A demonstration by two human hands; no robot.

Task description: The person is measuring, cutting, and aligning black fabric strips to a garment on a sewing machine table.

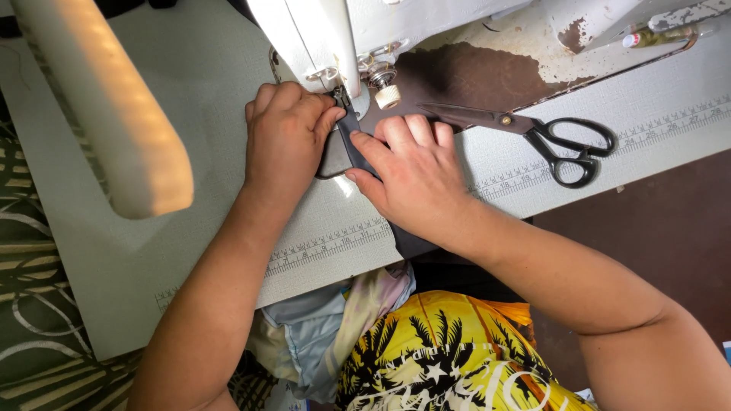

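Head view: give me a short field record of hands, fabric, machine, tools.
left hand: curled, pressing on the dark fabric strip beside the needle area
right hand: flat, fingers on the same strip
dark fabric strip: runs from under the sewing machine head toward the table edge
scissors: black handles, closed, lying apart from the hands, to the right
table: pale top, ruler strip along the front edge
lap: yellow palm-print cloth
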